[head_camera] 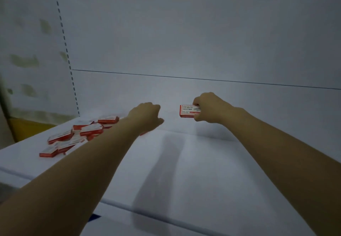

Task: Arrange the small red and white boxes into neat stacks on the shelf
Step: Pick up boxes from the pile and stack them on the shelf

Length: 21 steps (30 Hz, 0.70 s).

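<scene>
Small red and white boxes (91, 129): a loose pile on the left part of the white shelf (184, 171), plus one single box (187, 110) in the right hand (210, 109). The pile holds roughly nine or ten. The exact count is not readable, because the boxes overlap, lie at mixed angles and are blurred. Most lie flat or slightly tilted, some rest on others, and no neat stack shows. The nearest of the pile sits close to the shelf's front left edge, and the farthest is near the back left corner.

Two hands, both bare forearms reaching in over the shelf. The right hand pinches the single box by its right end, thumb below and fingers curled over the top. The printed face of the box is toward the camera, long side level. It sits at the back of the shelf, close to the back panel (184, 41); I cannot tell whether it touches the shelf or the panel.

The left hand (147, 115) is at the middle of the shelf, back of the hand up and fingers curled away from view. I cannot tell whether it holds anything. One red sliver (143, 133) shows just under its wrist, probably another box, mostly hidden.

No containers; the shelf alone carries the boxes. One thin horizontal seam (203, 79) crosses the back panel. One slotted upright (68, 54) runs along the left edge of the panel. A yellow surface (27, 126) shows beyond the shelf's left end.
</scene>
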Each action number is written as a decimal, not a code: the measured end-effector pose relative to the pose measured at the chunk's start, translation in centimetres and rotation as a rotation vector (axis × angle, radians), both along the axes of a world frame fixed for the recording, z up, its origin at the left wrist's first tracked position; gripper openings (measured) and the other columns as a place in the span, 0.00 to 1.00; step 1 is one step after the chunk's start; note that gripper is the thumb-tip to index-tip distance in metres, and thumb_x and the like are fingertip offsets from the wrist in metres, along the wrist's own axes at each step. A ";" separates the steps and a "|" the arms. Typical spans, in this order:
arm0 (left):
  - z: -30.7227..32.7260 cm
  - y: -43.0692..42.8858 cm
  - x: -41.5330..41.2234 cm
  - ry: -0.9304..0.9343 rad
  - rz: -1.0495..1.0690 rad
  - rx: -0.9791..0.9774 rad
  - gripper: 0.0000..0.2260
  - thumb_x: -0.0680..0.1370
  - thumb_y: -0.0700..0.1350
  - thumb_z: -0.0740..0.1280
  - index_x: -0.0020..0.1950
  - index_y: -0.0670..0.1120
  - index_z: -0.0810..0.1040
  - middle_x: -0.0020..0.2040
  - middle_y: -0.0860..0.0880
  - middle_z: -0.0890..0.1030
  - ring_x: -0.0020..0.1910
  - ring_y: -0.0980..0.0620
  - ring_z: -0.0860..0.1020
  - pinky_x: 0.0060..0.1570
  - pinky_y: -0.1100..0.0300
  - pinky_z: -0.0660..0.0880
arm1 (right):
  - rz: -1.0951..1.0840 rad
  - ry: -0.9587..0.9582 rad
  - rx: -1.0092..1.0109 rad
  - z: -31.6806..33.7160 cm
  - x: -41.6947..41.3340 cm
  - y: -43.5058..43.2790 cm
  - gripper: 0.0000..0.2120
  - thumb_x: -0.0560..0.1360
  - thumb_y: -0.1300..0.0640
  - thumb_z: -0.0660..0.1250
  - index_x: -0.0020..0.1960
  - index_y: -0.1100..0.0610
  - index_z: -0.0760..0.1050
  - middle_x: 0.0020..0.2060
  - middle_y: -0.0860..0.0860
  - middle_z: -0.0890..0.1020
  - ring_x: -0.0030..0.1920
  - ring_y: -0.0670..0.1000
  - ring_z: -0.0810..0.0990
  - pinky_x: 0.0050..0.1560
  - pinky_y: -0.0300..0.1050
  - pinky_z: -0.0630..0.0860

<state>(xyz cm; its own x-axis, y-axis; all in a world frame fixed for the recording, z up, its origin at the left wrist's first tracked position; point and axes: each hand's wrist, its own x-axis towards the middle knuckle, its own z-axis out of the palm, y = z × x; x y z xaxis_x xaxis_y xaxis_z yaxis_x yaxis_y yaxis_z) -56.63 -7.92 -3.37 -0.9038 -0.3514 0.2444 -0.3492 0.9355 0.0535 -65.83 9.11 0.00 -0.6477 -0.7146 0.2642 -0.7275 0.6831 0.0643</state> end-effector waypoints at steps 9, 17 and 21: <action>-1.0 -3.4 -4.2 0.013 -0.242 0.040 0.21 0.78 0.53 0.63 0.66 0.43 0.70 0.62 0.44 0.74 0.60 0.45 0.72 0.57 0.53 0.71 | -0.215 -0.032 -0.022 -1.1 -0.5 -1.8 0.17 0.72 0.56 0.67 0.59 0.61 0.75 0.52 0.58 0.77 0.45 0.52 0.71 0.41 0.42 0.67; -2.0 -2.7 -5.2 0.119 -0.449 0.438 0.30 0.72 0.49 0.73 0.71 0.48 0.65 0.62 0.47 0.76 0.55 0.49 0.77 0.50 0.59 0.73 | -0.237 -0.011 -0.081 -3.1 -0.5 -3.1 0.20 0.72 0.55 0.68 0.63 0.59 0.73 0.54 0.58 0.75 0.51 0.54 0.74 0.47 0.43 0.70; -2.5 -2.5 -5.3 0.239 -0.449 0.565 0.28 0.72 0.44 0.73 0.70 0.48 0.68 0.59 0.47 0.78 0.49 0.49 0.79 0.42 0.62 0.76 | -0.182 0.004 -0.172 -3.6 -1.0 -3.9 0.23 0.72 0.54 0.69 0.66 0.56 0.71 0.54 0.56 0.75 0.49 0.51 0.73 0.47 0.40 0.71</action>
<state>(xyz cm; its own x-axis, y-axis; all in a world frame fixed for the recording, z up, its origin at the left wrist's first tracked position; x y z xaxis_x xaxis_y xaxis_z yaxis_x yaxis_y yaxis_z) -61.94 -10.37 -5.89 -0.9346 -0.0922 0.3435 0.1397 0.7930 0.5930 -66.80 5.20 -3.60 -0.7605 -0.5304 0.3746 -0.5911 0.8043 -0.0613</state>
